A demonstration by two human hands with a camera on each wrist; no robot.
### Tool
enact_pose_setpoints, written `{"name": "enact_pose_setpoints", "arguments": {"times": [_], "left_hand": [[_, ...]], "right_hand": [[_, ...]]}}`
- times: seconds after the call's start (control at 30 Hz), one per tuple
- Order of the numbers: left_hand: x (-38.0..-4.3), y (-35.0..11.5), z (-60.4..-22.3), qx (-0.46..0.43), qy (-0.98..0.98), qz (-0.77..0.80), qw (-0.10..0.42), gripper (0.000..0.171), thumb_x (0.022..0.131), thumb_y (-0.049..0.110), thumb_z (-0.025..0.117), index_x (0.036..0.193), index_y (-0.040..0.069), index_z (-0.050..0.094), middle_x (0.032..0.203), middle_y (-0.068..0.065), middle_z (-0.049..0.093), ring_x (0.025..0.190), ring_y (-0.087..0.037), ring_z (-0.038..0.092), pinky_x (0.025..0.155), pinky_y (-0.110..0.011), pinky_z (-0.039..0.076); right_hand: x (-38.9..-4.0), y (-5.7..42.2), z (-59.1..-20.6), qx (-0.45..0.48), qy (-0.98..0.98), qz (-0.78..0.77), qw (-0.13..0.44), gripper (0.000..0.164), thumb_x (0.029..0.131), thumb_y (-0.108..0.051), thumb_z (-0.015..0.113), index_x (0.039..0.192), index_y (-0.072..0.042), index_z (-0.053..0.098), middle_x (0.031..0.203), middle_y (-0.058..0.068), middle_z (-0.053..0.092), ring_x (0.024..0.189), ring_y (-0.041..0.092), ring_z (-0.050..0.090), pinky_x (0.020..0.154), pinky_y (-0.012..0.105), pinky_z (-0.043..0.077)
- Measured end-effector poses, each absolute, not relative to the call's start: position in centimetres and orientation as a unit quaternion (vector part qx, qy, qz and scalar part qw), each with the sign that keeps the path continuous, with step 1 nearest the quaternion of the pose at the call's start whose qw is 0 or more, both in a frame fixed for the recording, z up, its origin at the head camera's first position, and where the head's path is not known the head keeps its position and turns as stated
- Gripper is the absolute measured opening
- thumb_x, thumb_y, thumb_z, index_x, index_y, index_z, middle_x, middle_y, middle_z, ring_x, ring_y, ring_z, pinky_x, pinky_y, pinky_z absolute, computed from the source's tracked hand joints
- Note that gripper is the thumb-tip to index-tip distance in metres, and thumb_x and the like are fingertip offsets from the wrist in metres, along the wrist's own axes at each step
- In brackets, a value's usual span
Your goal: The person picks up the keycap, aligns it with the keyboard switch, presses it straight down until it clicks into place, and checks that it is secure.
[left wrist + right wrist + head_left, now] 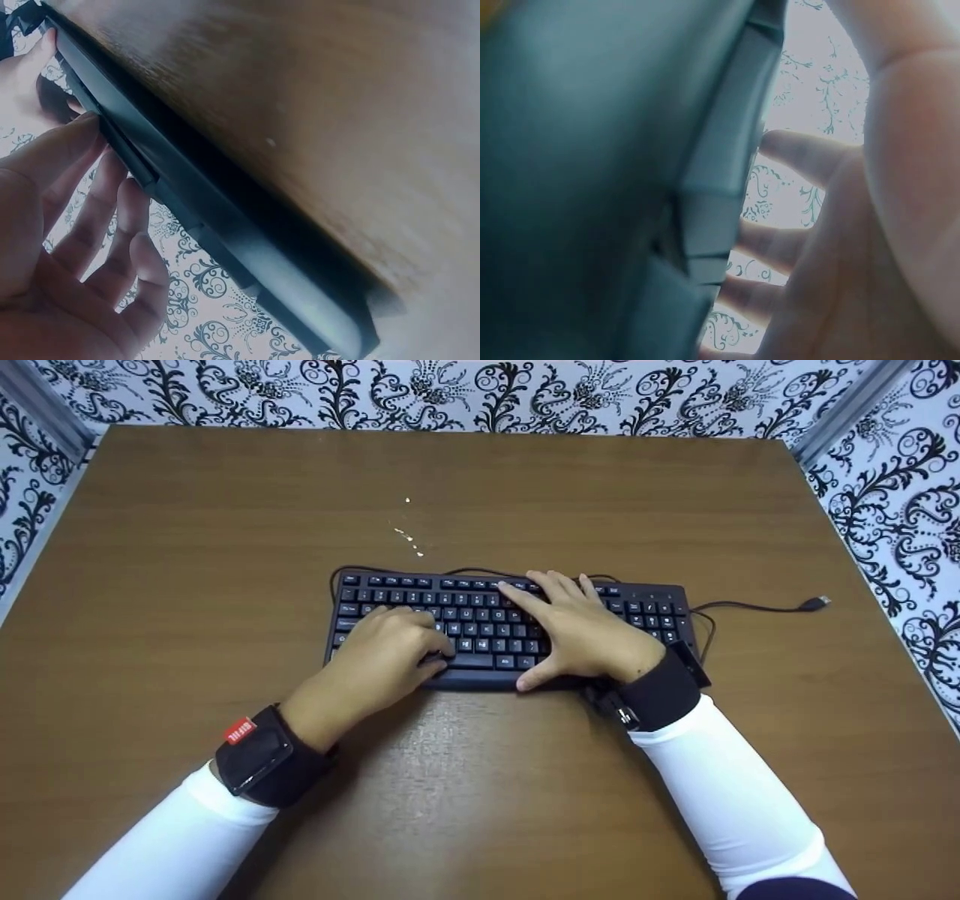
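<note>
A black computer keyboard (472,681) lies flat on the wooden table with its keys up. My left hand (390,649) is over its left part, fingers bent down to the keys and thumb by the space bar. In the left wrist view the left thumb (71,142) touches the keyboard's front edge (187,176), and the other fingers curve loosely. My right hand (581,634) rests spread over the right part, its thumb at the front edge and its fingers reaching the top rows. The right wrist view shows these fingers straight beside the keyboard (720,135).
The keyboard's cable (750,604) runs behind it and out to the right, ending in a USB plug (814,604). Small pale specks (409,538) mark the table (225,547) beyond the keyboard. Patterned black-and-white panels (450,394) stand around the table. Both wrists wear black bands.
</note>
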State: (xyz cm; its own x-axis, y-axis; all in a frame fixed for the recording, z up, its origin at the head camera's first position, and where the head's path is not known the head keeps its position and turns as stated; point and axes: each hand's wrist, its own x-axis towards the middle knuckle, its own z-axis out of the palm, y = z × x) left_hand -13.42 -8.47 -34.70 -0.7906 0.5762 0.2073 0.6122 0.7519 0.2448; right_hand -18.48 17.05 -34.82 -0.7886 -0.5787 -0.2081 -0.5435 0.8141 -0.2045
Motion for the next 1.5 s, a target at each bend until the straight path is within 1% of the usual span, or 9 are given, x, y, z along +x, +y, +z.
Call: {"name": "enact_pose_setpoints", "arguments": {"times": [0.17, 0.43, 0.6, 0.73, 0.83, 0.93, 1.07, 1.17, 1.5], "left_hand": [[-13.5, -8.4, -34.8, -0.313, -0.933, -0.167, 0.058, 0.013, 0.077, 0.018, 0.073, 0.088, 0.024, 0.072, 0.087, 0.005, 0.067, 0.082, -0.018, 0.062, 0.075, -0.037, 0.052], [-13.4, -7.6, -34.4, -0.306, -0.936, -0.159, 0.073, 0.010, 0.076, 0.015, 0.073, 0.084, 0.021, 0.072, 0.084, 0.003, 0.066, 0.078, -0.017, 0.063, 0.072, -0.035, 0.054], [-13.1, -7.1, -34.2, -0.292, -0.945, -0.131, 0.067, 0.007, 0.075, 0.018, 0.074, 0.080, 0.021, 0.071, 0.082, 0.003, 0.066, 0.076, -0.016, 0.062, 0.074, -0.042, 0.050], [-12.9, -6.7, -33.8, -0.282, -0.952, -0.103, 0.058, 0.005, 0.076, 0.017, 0.072, 0.078, 0.021, 0.071, 0.080, 0.003, 0.067, 0.075, -0.017, 0.063, 0.074, -0.044, 0.048], [-12.9, -6.5, -33.7, -0.285, -0.952, -0.088, 0.064, 0.011, 0.078, 0.010, 0.068, 0.076, 0.021, 0.071, 0.078, 0.003, 0.068, 0.072, -0.018, 0.064, 0.072, -0.044, 0.050], [-13.0, -6.6, -33.9, -0.289, -0.951, -0.084, 0.072, 0.015, 0.077, 0.008, 0.067, 0.075, 0.022, 0.071, 0.077, 0.004, 0.069, 0.070, -0.017, 0.064, 0.070, -0.043, 0.051], [-13.1, -7.0, -34.0, -0.294, -0.949, -0.088, 0.069, 0.010, 0.077, 0.013, 0.071, 0.078, 0.023, 0.072, 0.079, 0.004, 0.070, 0.070, -0.016, 0.065, 0.070, -0.043, 0.051], [-13.1, -7.0, -34.1, -0.298, -0.948, -0.091, 0.069, 0.009, 0.077, 0.014, 0.071, 0.078, 0.023, 0.072, 0.079, 0.004, 0.070, 0.071, -0.016, 0.065, 0.071, -0.044, 0.051], [-13.1, -7.5, -33.9, -0.312, -0.941, -0.098, 0.088, 0.007, 0.075, 0.019, 0.073, 0.081, 0.023, 0.071, 0.082, 0.006, 0.070, 0.072, -0.015, 0.064, 0.063, -0.037, 0.049]], "right_hand": [[-18.5, 17.1, -34.7, -0.296, 0.943, -0.070, 0.133, 0.121, 0.049, -0.075, 0.068, 0.146, -0.038, 0.006, 0.153, 0.014, 0.012, 0.140, 0.038, 0.011, 0.110, 0.063, 0.004], [-18.6, 17.2, -34.5, -0.290, 0.947, -0.065, 0.123, 0.122, 0.049, -0.074, 0.069, 0.146, -0.038, 0.006, 0.153, 0.014, 0.013, 0.140, 0.037, 0.012, 0.110, 0.063, 0.005], [-18.5, 17.2, -34.6, -0.292, 0.946, -0.067, 0.127, 0.122, 0.049, -0.074, 0.069, 0.146, -0.037, 0.006, 0.153, 0.015, 0.013, 0.140, 0.038, 0.011, 0.110, 0.063, 0.004], [-18.4, 17.1, -34.5, -0.291, 0.946, -0.066, 0.128, 0.122, 0.048, -0.074, 0.069, 0.147, -0.036, 0.007, 0.153, 0.015, 0.013, 0.140, 0.038, 0.012, 0.110, 0.064, 0.004], [-18.4, 17.0, -34.5, -0.292, 0.945, -0.066, 0.129, 0.122, 0.048, -0.074, 0.069, 0.147, -0.036, 0.007, 0.153, 0.015, 0.013, 0.140, 0.038, 0.012, 0.110, 0.064, 0.004], [-18.4, 16.9, -34.5, -0.292, 0.945, -0.067, 0.128, 0.122, 0.048, -0.074, 0.069, 0.146, -0.037, 0.007, 0.153, 0.015, 0.014, 0.140, 0.038, 0.012, 0.110, 0.063, 0.004], [-18.4, 17.0, -34.7, -0.292, 0.945, -0.072, 0.127, 0.123, 0.048, -0.074, 0.070, 0.147, -0.036, 0.007, 0.153, 0.014, 0.014, 0.140, 0.038, 0.013, 0.110, 0.063, 0.005], [-18.4, 17.0, -34.7, -0.293, 0.945, -0.073, 0.127, 0.123, 0.048, -0.074, 0.070, 0.147, -0.036, 0.007, 0.152, 0.015, 0.015, 0.139, 0.038, 0.014, 0.110, 0.063, 0.006], [-18.3, 16.9, -34.8, -0.295, 0.945, -0.066, 0.129, 0.124, 0.048, -0.075, 0.069, 0.146, -0.037, 0.005, 0.152, 0.015, 0.015, 0.139, 0.037, 0.014, 0.110, 0.064, 0.006]]}}
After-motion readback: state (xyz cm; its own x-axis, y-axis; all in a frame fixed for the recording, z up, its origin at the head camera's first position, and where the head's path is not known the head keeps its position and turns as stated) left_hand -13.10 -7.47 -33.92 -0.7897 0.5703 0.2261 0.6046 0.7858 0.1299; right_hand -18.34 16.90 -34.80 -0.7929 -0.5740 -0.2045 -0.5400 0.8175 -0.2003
